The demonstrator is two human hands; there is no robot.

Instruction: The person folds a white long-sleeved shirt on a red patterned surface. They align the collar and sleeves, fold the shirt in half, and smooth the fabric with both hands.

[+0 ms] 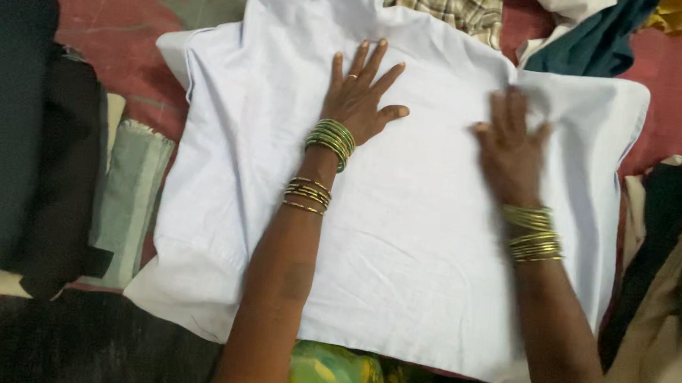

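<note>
white shirt (401,242) | flat under left hand (358,98) fingers | right hand (511,147) fingers

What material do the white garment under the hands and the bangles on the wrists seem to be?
White garment: probably thin woven cotton, matte, with soft creases. Bangles: green and gold, glossy, possibly glass or metal; the look leaves it open.

A red floor covering with piles of clothes around

The red covering (130,21) has a faded leaf pattern (198,5). On the left lies a stack of dark folded clothes (13,132) beside a pale green cloth (131,202). At the top are a checked cloth (447,5) and a dark teal garment (595,41). The light is soft and even.
</note>
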